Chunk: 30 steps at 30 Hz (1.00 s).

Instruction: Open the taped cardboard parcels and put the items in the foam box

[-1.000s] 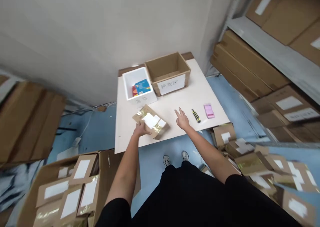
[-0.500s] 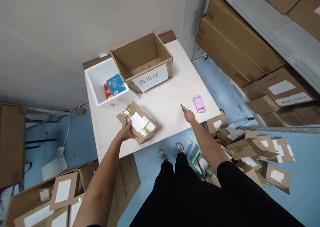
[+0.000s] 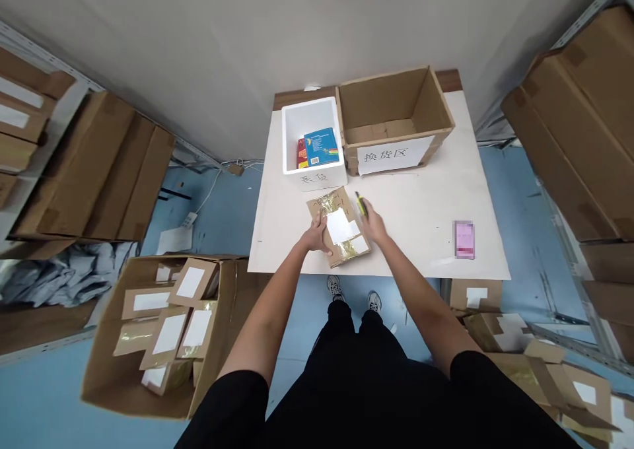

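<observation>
Now the right hand [image 3: 375, 226] has brought the cutter [image 3: 361, 204] beside the parcel [image 3: 339, 228].

The single head-worn camera looks steeply down from standing height over the tabletop [image 3: 421, 205], arms and floor [image 3: 222, 205].

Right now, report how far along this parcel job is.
Looks done: books lie in the white foam box; the brown carton beside it looks empty. In hand: the left hand holds the taped parcel on the table, and the right hand holds a utility knife by its top edge. The parcel looks sealed. Left: many parcels in the floor carton, and loose parcels at right.
</observation>
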### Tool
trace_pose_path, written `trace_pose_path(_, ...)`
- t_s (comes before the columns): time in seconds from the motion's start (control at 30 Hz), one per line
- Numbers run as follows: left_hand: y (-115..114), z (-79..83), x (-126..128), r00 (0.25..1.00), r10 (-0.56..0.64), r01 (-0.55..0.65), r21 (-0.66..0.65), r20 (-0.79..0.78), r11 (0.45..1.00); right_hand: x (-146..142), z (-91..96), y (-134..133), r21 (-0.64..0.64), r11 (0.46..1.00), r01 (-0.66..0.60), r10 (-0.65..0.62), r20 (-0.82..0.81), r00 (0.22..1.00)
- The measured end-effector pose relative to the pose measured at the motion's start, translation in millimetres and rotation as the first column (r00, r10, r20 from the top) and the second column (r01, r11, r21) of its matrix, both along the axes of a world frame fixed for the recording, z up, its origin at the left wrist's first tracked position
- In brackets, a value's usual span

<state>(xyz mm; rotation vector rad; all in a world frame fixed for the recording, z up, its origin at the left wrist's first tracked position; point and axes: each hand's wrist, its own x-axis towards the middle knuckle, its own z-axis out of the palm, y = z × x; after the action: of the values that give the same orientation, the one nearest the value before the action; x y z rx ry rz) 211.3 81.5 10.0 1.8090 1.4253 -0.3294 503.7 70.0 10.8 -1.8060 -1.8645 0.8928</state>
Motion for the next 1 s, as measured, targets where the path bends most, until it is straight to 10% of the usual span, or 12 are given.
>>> trace_pose_path(0.23, -5, 5.4, 7, 0.999, -0.034, 0.033, 0.026, 0.035, 0.999, -107, 21.2, 27, -0.143, 0.988, -0.06, 0.078, 0.125, 0.989)
trace_pose_path(0.6, -4, 14.5, -5, 0.994, -0.112, 0.107, 0.23, 0.009, 0.967, -102, 63.7, 37, -0.308, 0.946, -0.102, 0.197, 0.295, 0.935)
trace_pose_path(1.0, 12, 19.0, -12, 0.978, -0.203, 0.208, 0.263, -0.049, 0.942, -94, 120.0, -60, -0.702, 0.71, 0.062, 0.248, 0.33, 0.911)
